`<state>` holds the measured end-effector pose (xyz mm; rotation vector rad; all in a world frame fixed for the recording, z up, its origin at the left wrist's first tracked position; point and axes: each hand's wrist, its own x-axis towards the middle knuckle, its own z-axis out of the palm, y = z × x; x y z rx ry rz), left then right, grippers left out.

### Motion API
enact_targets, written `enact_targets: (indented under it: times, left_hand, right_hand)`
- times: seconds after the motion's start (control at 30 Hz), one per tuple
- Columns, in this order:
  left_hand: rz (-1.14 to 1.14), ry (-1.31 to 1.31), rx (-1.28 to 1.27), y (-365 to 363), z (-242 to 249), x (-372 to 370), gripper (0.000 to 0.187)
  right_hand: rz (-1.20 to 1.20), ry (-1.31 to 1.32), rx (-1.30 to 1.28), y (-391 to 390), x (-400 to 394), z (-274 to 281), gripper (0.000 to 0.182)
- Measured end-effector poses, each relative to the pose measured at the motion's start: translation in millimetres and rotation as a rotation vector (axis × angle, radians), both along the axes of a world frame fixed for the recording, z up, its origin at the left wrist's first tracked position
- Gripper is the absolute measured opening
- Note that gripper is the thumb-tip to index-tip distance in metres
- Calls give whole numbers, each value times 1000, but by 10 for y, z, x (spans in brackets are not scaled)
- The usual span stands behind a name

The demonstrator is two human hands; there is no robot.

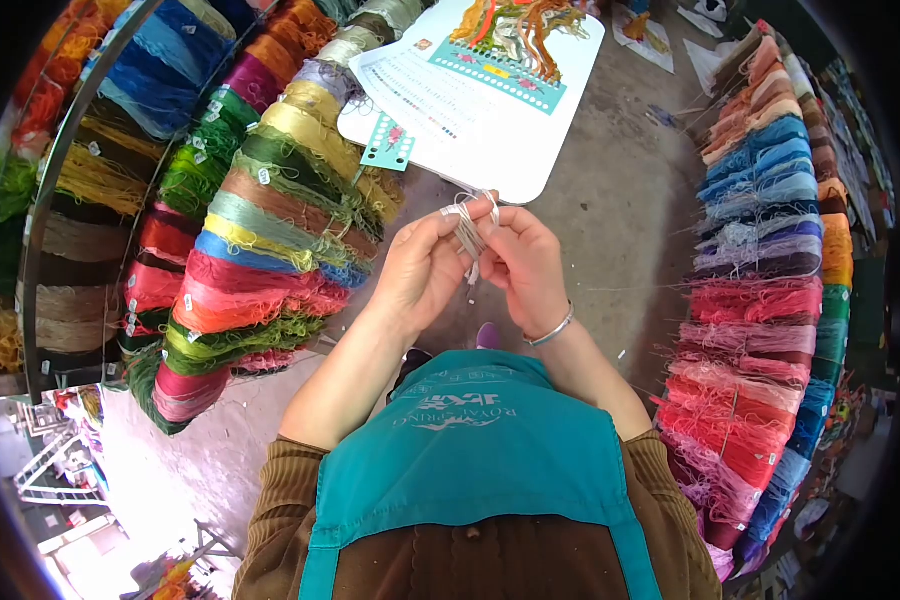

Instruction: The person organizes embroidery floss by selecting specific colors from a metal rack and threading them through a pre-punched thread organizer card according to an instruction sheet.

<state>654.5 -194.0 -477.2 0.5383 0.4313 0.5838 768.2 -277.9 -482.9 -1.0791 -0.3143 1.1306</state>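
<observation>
In the middle of the head view, a small bundle of pale grey-white thread (467, 236) is held between my two hands. My left hand (418, 262) is closed on its left side, thumb and fingers pinching the looped strands near the top. My right hand (526, 262) pinches the same bundle from the right, with a loop of thread around a fingertip. Loose ends hang below the fingers. Just beyond the hands lies the rounded edge of a white board (510, 170). On it are a printed sheet (410, 90) and a teal punched card (500, 78) with several coloured thread strands.
Racks of coloured thread skeins (260, 240) stand close on my left, and another long row of skeins (755, 300) runs along my right. A smaller teal card (388, 142) sticks out from the board's left edge. Grey floor (610, 240) shows between.
</observation>
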Motion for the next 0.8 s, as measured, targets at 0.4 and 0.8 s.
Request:
enact_targets:
  times: [0.4, 0.8]
  left_hand:
    - [-53, 12, 43, 16, 7, 0, 38]
    - [16, 31, 31, 16, -6, 29, 34]
  right_hand:
    - [63, -111, -7, -10, 10, -7, 4]
    - [1, 100, 105, 3, 61, -74, 8]
